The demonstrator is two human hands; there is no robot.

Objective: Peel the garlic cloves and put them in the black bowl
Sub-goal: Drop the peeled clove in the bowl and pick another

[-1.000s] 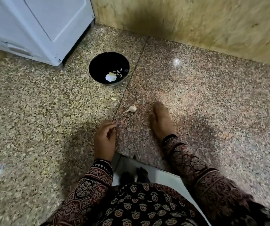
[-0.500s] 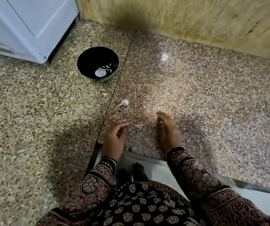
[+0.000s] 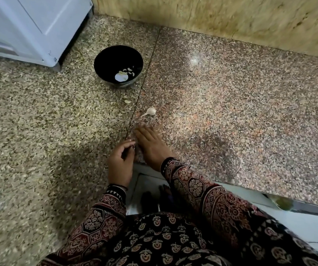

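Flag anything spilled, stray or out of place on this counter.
One pale clove-like piece lies on the stone counter just short of the black bowl, not inside with the peeled cloves, so it looks dropped. A small garlic piece with its skin and stalk on lies loose nearer the person. Nothing looks tipped or damaged.

Polished granite counter [image 3: 231, 112], glossy blk bowl [image 3: 106, 61]

Head-worn view, downward onto countertop [image 3: 231, 112]
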